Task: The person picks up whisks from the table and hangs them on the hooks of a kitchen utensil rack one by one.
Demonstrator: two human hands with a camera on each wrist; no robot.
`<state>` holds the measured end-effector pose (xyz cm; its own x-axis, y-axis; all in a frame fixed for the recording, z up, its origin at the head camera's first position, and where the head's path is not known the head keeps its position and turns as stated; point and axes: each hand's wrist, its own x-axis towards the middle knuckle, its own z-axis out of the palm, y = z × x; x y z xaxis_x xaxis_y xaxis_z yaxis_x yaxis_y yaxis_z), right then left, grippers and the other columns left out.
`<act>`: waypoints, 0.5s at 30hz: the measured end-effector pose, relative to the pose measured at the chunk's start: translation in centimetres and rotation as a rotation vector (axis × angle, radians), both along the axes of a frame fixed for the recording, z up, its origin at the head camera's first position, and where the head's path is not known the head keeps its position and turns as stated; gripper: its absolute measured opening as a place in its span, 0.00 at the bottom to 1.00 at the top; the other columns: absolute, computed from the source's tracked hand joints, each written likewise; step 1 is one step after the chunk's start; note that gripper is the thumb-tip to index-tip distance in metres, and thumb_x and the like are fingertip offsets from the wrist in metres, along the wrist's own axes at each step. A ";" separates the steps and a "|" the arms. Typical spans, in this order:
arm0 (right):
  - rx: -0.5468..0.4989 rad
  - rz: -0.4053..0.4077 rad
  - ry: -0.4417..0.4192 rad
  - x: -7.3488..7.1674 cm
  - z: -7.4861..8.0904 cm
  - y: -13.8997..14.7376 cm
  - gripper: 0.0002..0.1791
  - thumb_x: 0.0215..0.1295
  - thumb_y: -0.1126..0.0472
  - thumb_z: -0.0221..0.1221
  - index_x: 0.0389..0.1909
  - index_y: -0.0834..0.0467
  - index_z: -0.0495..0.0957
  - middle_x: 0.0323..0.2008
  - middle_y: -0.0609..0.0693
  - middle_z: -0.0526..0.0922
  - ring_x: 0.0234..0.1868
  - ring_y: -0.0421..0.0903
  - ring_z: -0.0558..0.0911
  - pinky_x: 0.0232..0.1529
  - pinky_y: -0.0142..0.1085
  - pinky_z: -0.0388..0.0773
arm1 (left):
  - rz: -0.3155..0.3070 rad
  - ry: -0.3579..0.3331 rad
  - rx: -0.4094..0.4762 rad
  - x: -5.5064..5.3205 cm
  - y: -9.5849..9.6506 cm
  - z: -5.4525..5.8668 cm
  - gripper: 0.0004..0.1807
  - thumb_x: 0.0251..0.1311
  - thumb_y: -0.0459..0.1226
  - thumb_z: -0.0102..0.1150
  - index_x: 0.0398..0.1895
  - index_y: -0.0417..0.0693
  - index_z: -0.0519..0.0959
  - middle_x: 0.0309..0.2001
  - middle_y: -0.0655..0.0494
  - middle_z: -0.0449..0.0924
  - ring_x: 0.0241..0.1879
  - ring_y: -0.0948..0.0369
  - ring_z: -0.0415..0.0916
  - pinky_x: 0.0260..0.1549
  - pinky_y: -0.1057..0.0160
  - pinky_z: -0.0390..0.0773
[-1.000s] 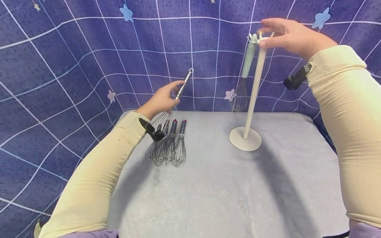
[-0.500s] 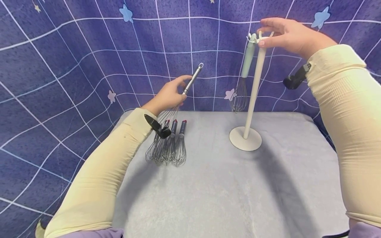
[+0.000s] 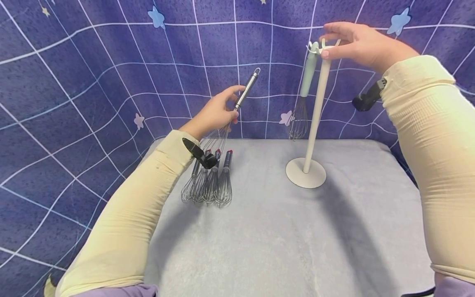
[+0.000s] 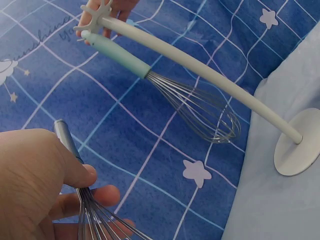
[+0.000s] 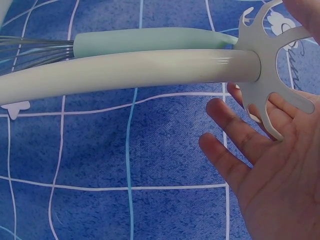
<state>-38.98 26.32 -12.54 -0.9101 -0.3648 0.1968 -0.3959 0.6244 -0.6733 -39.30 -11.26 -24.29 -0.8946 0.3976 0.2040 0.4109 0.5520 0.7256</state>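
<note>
Head view: The left hand (image 3: 215,112) clamps the steel whisk (image 3: 247,90) between thumb and fingers. The whisk is held above the table (image 3: 267,231), left of the smooth cream stand (image 3: 314,119). Its long axis is tilted: handle loop up and right, wires down and left, toward four whisks (image 3: 224,186). The right hand (image 3: 367,46) grips the stand's top.

Left wrist view: The pinch sits where the cylindrical handle meets the thin wires.

Right wrist view: Outer fingers are spread apart beside the flat, pronged crown (image 5: 268,56); a green-handled whisk (image 5: 150,42) hangs alongside.
</note>
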 end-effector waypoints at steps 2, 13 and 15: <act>-0.004 -0.001 0.006 -0.1 -0.1 0.0 0.46 0.70 0.51 0.59 0.82 0.45 0.46 0.80 0.52 0.54 0.80 0.53 0.48 0.78 0.54 0.38 | -0.005 0.001 0.011 0.0 0.2 0.1 0.42 0.67 0.23 0.55 0.77 0.70 0.59 0.61 0.50 0.68 0.38 0.46 0.82 0.27 0.51 0.87; 0.021 -0.005 -0.015 0.0 0.1 0.1 0.46 0.71 0.50 0.59 0.82 0.42 0.45 0.80 0.48 0.53 0.80 0.52 0.48 0.77 0.56 0.37 | -0.007 -0.013 0.011 0.6 1.5 1.3 0.43 0.68 0.23 0.53 0.77 0.72 0.57 0.65 0.52 0.67 0.38 0.51 0.82 0.29 0.53 0.87; 0.016 -0.003 -0.012 -0.1 0.1 0.1 0.46 0.71 0.50 0.60 0.82 0.42 0.45 0.80 0.48 0.53 0.80 0.52 0.48 0.78 0.55 0.37 | -0.005 -0.015 0.005 0.7 1.7 1.6 0.43 0.68 0.24 0.54 0.77 0.74 0.57 0.66 0.52 0.66 0.39 0.51 0.83 0.31 0.53 0.87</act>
<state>-39.09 26.44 -12.49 -0.9133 -0.3653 0.1803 -0.3863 0.6360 -0.6681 -38.58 -9.56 -22.68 -0.8955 0.4013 0.1927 0.4028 0.5461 0.7345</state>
